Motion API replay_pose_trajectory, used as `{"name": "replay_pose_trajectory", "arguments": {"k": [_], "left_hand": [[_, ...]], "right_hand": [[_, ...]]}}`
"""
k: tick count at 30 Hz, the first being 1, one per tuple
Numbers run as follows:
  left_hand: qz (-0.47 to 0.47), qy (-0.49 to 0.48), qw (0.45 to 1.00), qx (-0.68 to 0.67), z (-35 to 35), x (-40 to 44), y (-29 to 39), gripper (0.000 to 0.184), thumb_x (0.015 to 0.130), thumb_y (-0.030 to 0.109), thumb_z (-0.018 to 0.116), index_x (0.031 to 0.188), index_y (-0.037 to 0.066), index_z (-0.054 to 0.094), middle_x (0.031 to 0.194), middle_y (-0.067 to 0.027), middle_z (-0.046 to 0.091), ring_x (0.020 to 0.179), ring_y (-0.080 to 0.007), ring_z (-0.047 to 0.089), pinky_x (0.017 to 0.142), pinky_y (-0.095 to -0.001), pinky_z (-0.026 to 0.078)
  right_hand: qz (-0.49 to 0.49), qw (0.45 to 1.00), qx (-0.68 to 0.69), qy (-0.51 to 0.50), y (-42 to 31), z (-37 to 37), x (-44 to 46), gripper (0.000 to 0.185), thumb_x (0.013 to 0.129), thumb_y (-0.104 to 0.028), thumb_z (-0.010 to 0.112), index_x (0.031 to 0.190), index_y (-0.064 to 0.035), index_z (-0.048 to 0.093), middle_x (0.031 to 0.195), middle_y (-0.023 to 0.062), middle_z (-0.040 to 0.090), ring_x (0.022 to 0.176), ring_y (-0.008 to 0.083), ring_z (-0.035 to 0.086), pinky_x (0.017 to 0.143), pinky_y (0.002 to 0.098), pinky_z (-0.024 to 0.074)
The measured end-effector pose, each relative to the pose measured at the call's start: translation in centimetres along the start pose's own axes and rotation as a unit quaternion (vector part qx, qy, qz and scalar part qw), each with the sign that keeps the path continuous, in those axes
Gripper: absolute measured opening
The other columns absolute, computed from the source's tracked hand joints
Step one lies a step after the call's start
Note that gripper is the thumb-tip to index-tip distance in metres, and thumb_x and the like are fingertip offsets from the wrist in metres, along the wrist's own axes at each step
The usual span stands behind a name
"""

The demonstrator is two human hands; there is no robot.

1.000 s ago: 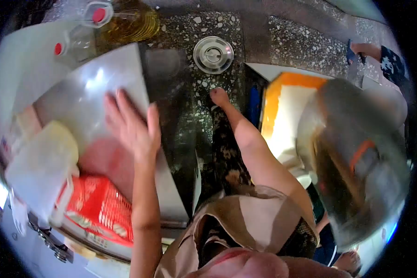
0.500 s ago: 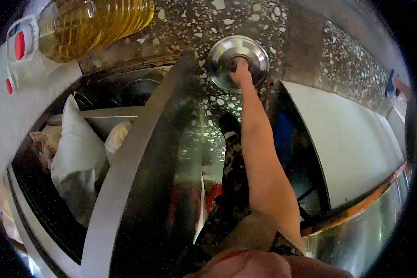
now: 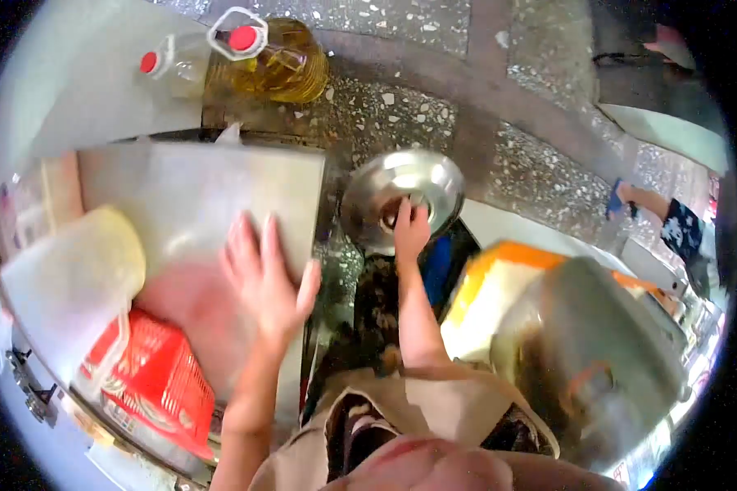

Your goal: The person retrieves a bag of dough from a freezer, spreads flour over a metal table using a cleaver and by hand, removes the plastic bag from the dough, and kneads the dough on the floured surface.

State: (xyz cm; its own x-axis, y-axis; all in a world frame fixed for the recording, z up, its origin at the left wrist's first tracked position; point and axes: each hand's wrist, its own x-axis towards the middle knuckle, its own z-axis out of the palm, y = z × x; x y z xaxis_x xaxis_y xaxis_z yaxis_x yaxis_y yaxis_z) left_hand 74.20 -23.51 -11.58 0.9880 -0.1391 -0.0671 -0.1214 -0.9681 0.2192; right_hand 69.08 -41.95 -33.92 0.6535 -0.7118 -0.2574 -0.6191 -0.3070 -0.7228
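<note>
My right hand [image 3: 409, 227] is closed on the knob at the centre of a round, shiny metal lid [image 3: 422, 170], out in front of me. The lid appears raised off the speckled floor. My left hand [image 3: 262, 278] has its fingers spread, palm down, at the right part of a steel counter top [image 3: 291, 188]; whether it touches the steel I cannot tell. To its left are a red plastic basket [image 3: 160, 368] and a whitish translucent container [image 3: 74, 266], both blurred.
A large bottle of yellow oil [image 3: 291, 69] and a clearer red-capped bottle [image 3: 184, 65] stand beyond the counter. A big grey metal vessel [image 3: 598, 335], blurred, is on my right beside an orange-and-yellow edge [image 3: 483, 282]. Another person's leg [image 3: 648, 199] shows at far right.
The lid has come up and nearer in my right hand. My left hand has come into view, spread. The view has risen from the open cabinet below to the counter top.
</note>
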Motion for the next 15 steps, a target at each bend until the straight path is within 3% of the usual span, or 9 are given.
{"name": "replay_pose_trajectory", "arguments": {"k": [3,4,6,9,15], "left_hand": [[0.007,-0.027,0.982,-0.188,-1.7,-3.7,-2.2,0.061,0.084,0.031,0.053,0.134,0.004,0.033,0.142,-0.0187,0.025,0.133,-0.0303,0.02,0.108,-0.0466,0.009],[-0.005,-0.018,0.923,-0.385,-1.7,-5.9,-3.0,0.055,0.085,0.024,0.053,0.133,0.003,0.035,0.14,-0.0187,0.028,0.132,-0.03,0.023,0.108,-0.042,0.015],[0.025,0.069,0.904,-0.422,-5.8,-11.6,-2.8,0.051,0.084,0.017,0.055,0.129,0.001,0.039,0.136,-0.0183,0.036,0.128,-0.0309,0.03,0.105,-0.0387,0.023],[0.056,0.158,0.902,-0.398,-13.3,-19.1,-1.9,0.045,0.082,0.013,0.058,0.122,0.0,0.044,0.125,-0.0178,0.045,0.121,-0.0326,0.038,0.1,-0.0394,0.031],[0.131,0.281,0.879,-0.362,-26.3,-33.9,-4.6,0.048,0.076,0.016,0.067,0.117,-0.001,0.049,0.117,-0.0186,0.05,0.111,-0.0332,0.047,0.09,-0.0381,0.04]], "right_hand": [[-0.092,0.995,-0.037,0.0,-12.4,-11.1,-5.1,0.029,0.08,-0.035,0.06,0.082,-0.0055,0.056,0.071,0.0136,0.059,0.07,0.0346,0.057,0.058,0.0425,0.0433],[-0.141,0.989,-0.036,0.011,-14.4,-13.3,-7.2,0.028,0.079,-0.034,0.062,0.081,-0.0056,0.056,0.069,0.0128,0.059,0.07,0.035,0.057,0.058,0.0428,0.0434],[-0.325,0.938,-0.04,0.113,-17.2,-17.1,-11.9,0.019,0.067,-0.021,0.069,0.07,-0.008,0.055,0.067,0.0092,0.058,0.066,0.0307,0.055,0.06,0.0407,0.0436],[-0.507,0.851,-0.05,0.125,-19.1,-22.9,-18.9,0.018,0.06,-0.015,0.07,0.067,-0.0109,0.053,0.065,0.005,0.052,0.063,0.0259,0.049,0.06,0.0363,0.0401],[-0.645,0.759,-0.084,0.032,-18.0,-29.1,-39.4,0.021,0.059,-0.014,0.07,0.07,-0.012,0.052,0.069,0.0023,0.048,0.07,0.0227,0.047,0.063,0.035,0.039]]}}
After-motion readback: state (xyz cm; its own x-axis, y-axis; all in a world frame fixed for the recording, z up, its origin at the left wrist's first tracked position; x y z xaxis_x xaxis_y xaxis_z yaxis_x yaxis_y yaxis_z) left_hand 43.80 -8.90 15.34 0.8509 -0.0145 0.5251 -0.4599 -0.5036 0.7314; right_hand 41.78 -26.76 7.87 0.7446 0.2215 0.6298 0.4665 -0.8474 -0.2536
